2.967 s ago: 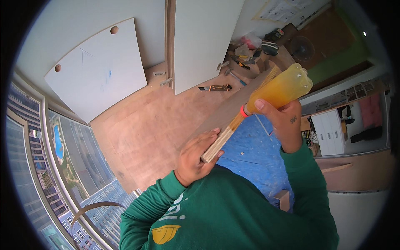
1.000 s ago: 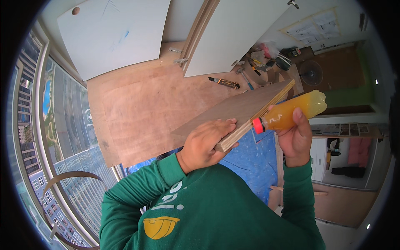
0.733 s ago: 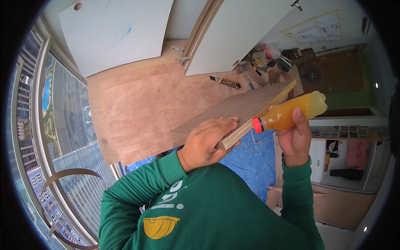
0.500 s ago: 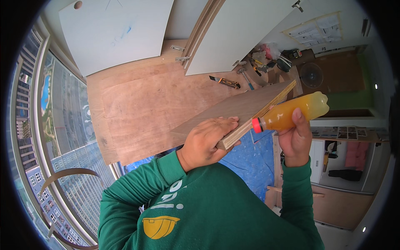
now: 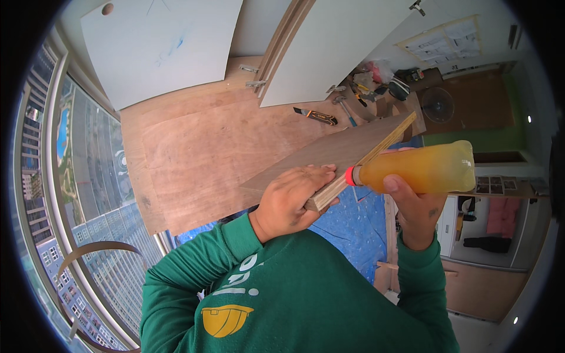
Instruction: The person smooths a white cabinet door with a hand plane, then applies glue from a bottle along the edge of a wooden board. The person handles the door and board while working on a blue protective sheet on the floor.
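Note:
My left hand (image 5: 289,199) grips the near end of a brown plywood board (image 5: 332,146), fingers over its top face. The board is tilted, with its pale layered edge turned to the right. In my right hand (image 5: 416,210) is a clear plastic bottle (image 5: 421,169) of cloudy yellow-orange liquid. It lies on its side, with its red cap (image 5: 349,176) at or very close to the board's edge; whether they touch I cannot tell. My right thumb presses the bottle's near side, and the other fingers are mostly hidden behind it.
On the wooden worktop (image 5: 194,153) beyond the board lie a utility knife (image 5: 316,116) and a hammer (image 5: 345,110). White panels (image 5: 162,50) stand at the back. Windows (image 5: 88,176) run along the left, and a blue sheet (image 5: 353,235) lies below the board.
My right hand has turned the bottle nearer level and shifted its cap slightly left, along the board's edge. My left hand and the board stay almost still.

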`<state>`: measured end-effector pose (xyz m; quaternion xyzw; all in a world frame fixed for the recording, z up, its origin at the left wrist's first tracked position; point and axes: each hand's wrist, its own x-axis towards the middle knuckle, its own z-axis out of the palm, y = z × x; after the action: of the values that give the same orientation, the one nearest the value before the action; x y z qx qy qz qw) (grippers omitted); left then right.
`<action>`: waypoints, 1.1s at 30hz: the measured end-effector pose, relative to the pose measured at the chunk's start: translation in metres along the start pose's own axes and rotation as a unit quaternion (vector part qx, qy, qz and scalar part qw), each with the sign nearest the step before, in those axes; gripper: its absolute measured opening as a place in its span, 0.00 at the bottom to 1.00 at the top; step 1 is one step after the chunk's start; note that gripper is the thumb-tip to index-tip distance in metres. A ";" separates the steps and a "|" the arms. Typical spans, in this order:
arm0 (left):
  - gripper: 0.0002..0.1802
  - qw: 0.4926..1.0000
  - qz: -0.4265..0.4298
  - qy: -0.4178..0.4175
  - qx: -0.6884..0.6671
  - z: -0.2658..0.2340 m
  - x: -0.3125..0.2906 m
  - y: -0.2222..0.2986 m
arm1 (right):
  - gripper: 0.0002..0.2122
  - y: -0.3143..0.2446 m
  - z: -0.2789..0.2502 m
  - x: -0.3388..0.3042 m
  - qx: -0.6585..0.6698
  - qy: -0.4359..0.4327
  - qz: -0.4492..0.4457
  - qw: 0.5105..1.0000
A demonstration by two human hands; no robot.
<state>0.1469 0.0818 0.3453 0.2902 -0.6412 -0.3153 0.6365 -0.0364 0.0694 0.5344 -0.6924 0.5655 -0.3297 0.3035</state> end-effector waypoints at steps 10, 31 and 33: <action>0.28 1.000 -0.009 0.016 -0.013 0.002 -0.001 -0.001 | 0.21 -0.006 0.006 0.000 -0.054 0.013 -0.018 0.998; 0.28 1.000 -0.016 0.003 0.001 0.001 0.000 0.002 | 0.09 -0.004 -0.003 0.011 0.045 0.055 -0.059 0.996; 0.28 1.000 -0.008 0.000 -0.001 0.001 0.000 0.002 | 0.09 -0.002 0.000 0.014 0.069 0.063 -0.050 0.994</action>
<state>0.1461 0.0826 0.3468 0.2948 -0.6386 -0.3206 0.6344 -0.0333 0.0555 0.5380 -0.6751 0.5240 -0.4253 0.2978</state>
